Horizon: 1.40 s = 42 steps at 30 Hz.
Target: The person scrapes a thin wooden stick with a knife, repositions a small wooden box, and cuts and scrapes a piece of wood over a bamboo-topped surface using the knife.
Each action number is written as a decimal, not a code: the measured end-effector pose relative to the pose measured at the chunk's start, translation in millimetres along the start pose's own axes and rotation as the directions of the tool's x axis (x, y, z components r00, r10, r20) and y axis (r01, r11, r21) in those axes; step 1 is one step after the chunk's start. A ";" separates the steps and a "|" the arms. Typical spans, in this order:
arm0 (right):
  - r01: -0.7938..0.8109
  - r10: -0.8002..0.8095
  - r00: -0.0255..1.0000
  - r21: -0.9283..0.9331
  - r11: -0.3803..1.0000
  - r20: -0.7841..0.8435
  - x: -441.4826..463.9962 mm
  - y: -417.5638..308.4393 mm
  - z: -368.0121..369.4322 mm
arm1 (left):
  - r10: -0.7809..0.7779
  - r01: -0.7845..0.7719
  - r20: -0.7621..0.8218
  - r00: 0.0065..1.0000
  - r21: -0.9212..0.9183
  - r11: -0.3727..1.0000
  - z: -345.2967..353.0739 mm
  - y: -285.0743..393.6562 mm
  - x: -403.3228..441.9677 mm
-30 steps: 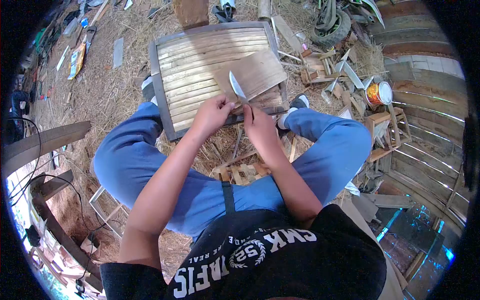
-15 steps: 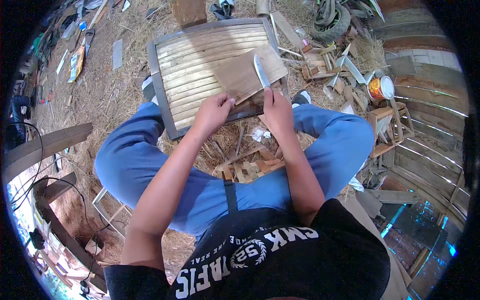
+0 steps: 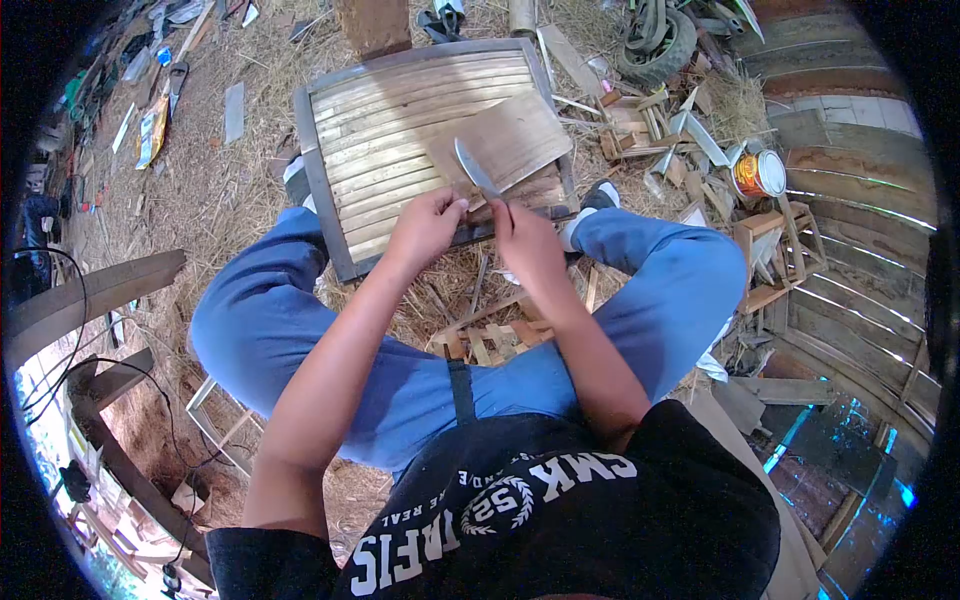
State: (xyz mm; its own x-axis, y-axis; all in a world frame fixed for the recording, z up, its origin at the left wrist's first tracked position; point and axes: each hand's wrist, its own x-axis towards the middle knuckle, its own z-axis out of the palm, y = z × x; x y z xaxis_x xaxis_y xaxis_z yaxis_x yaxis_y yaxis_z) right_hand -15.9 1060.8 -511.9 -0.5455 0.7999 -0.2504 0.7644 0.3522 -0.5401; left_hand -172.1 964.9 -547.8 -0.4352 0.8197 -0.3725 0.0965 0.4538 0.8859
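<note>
A thin brown board [image 3: 520, 140] lies at a slant on a framed panel of wooden slats [image 3: 380, 150] between my feet. My left hand [image 3: 430, 222] pinches the board's near left corner, fingers closed. In my right hand [image 3: 527, 235] is a knife [image 3: 474, 166], held by its dark handle, with the blade pointing up and left over the board's near edge. The two hands are close together but apart. My right fingers hide most of the handle.
Straw and wood scraps [image 3: 640, 125] cover the ground. A paint can [image 3: 759, 174] and a small wooden frame [image 3: 775, 250] stand at the right, near a plank wall [image 3: 850, 170]. A wooden post [image 3: 376, 25] rises behind the panel. A black cable [image 3: 150, 375] hangs at left.
My right hand has moved left and slightly nearer to me with the knife, and the blade has swung further left along the board. My left hand has stayed nearly in place.
</note>
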 end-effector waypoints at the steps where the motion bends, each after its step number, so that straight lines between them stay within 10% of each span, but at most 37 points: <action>1: -0.010 0.010 1.000 0.013 1.000 0.015 2.4 2.9 -2.7 | -0.038 0.037 0.027 0.999 0.023 0.999 -3.7 9.9 -3.7; 9: 0.132 -0.127 0.989 0.062 0.989 -0.078 -0.2 3.9 11.6 | -0.050 0.049 0.021 0.999 0.013 0.999 -1.4 4.6 -1.4; 15: -0.128 0.142 0.982 0.111 0.986 -0.128 10.3 9.1 1.0 | 0.015 -0.015 -0.001 1.000 0.012 1.000 2.1 -5.6 1.3; 17: 0.186 -0.156 0.967 0.141 0.972 -0.201 -7.9 5.2 26.7 | 0.058 -0.058 -0.005 0.998 -0.036 0.998 5.7 -18.6 7.6; 22: -0.076 0.099 0.987 0.178 0.981 -0.124 26.2 22.4 -8.0 | 0.019 -0.019 0.035 0.999 -0.005 1.000 -0.8 -7.7 3.5; 27: 0.100 -0.091 0.990 0.076 0.992 -0.109 -1.8 5.4 14.8 | 0.037 -0.037 0.003 0.999 -0.002 0.999 0.1 -5.3 2.1; 42: -0.101 0.110 0.991 0.128 0.987 -0.072 11.3 10.7 -2.2 | -0.023 0.023 0.044 0.999 -0.007 1.000 1.4 -9.4 0.6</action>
State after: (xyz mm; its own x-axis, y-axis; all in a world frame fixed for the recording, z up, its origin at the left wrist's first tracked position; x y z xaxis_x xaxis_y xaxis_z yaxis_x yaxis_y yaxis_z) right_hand -13.1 1074.7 -518.7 -0.4317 0.8666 -0.2502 0.7649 0.2047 -0.6108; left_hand -172.0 961.6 -556.7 -0.3974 0.8239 -0.4042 0.0806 0.4701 0.8789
